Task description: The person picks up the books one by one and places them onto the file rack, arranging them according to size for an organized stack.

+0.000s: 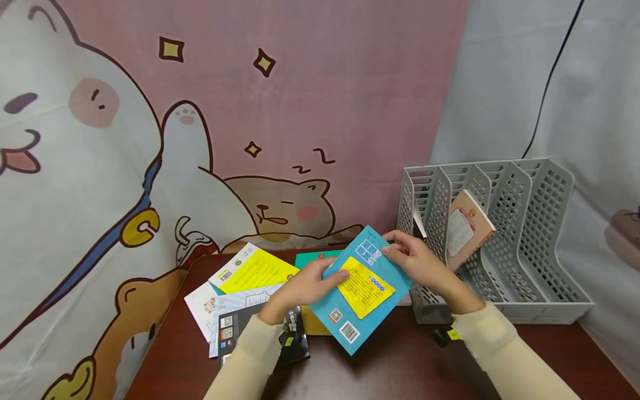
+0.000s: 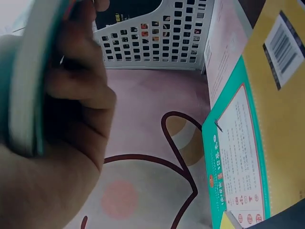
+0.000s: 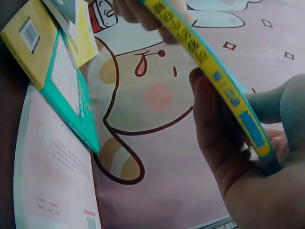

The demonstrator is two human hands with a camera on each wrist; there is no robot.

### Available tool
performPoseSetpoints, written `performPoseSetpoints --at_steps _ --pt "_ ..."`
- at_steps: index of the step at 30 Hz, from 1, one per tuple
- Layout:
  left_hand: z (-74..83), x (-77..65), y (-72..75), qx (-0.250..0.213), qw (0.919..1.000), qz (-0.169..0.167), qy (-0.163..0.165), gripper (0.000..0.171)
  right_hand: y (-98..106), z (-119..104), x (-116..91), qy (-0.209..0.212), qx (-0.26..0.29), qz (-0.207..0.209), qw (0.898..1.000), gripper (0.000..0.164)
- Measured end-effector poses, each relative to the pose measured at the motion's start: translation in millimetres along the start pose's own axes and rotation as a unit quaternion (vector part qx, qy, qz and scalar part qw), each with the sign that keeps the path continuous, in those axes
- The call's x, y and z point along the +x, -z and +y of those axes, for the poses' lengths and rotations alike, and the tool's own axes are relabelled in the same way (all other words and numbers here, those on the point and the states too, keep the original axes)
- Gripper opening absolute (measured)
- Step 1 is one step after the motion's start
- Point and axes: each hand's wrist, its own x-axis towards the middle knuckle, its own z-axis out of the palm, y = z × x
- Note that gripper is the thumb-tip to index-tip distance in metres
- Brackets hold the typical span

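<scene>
A blue book (image 1: 362, 294) with a yellow panel and a barcode on its cover is tilted above the table, gripped by both hands. My left hand (image 1: 311, 281) holds its left edge, the thumb lying on the yellow panel and the fingers behind. At the upper right edge, my right hand (image 1: 417, 260) pinches the book with its thumb on the cover. The right wrist view shows the book's yellow and blue spine (image 3: 209, 64) between both hands. In the left wrist view, pale page edges (image 2: 31, 81) show beside the curled fingers.
Several books lie overlapping at the left, including a black one (image 1: 298, 336), a yellow one (image 1: 257, 272) and a green one (image 1: 306, 259). A grey file rack (image 1: 505, 312) stands at the right, with a pink book (image 1: 472, 222) leaning in it. The dark red table (image 1: 380, 372) meets a printed curtain.
</scene>
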Motion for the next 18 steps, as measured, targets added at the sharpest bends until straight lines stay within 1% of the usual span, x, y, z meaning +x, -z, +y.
performPoseSetpoints --at_steps 2,5,8,12,15,18 --pt "0.6 -1.3 -0.4 0.001 1.0000 0.002 -0.007 0.037 0.2 1.7 0.4 -0.008 -0.002 0.004 1.000 0.031" --pt "3.4 -3.6 -0.3 0.002 0.9997 0.019 -0.014 0.037 0.5 3.6 0.6 -0.015 0.002 0.019 1.000 0.036" --pt "6.5 -5.7 0.3 -0.004 0.9992 0.039 -0.012 0.039 0.9 4.3 0.4 -0.012 0.016 0.033 0.999 0.039" --pt "7.9 -7.6 0.7 -0.026 0.9973 0.068 -0.010 0.042 0.6 3.6 -0.7 -0.007 0.050 0.060 0.997 0.044" --pt "7.1 -8.1 -0.1 -0.042 0.9952 0.087 -0.018 0.044 -0.6 1.8 -1.7 -0.009 0.081 0.086 0.993 0.050" --pt "6.4 -7.7 -1.8 -0.054 0.9927 0.103 -0.031 0.044 -3.8 -0.5 -1.4 -0.016 0.127 0.103 0.986 0.053"
